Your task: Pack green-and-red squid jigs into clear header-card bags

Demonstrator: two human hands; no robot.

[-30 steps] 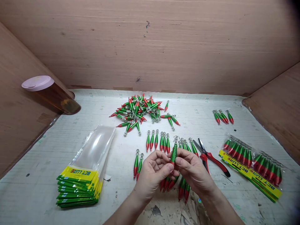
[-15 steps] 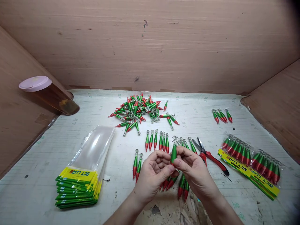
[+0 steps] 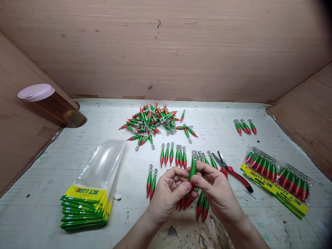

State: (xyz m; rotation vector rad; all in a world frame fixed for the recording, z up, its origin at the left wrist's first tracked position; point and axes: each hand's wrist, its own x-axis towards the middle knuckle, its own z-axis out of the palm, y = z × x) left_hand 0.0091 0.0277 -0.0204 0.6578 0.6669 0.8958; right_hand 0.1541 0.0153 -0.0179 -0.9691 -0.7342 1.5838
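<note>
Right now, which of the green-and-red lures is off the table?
The lure pinched upright between the left hand and right hand; every other lure lies on the table or in bags.

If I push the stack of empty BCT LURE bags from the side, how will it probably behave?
The stack of empty bags looks glossy, so upper bags would likely slide apart. The clear ends fan loosely, so they probably flop and weigh little.

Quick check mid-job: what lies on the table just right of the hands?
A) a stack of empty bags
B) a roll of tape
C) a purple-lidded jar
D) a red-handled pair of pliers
D: the red-handled pliers lie right of the right hand, while the stack of empty bags lies far left.
</note>
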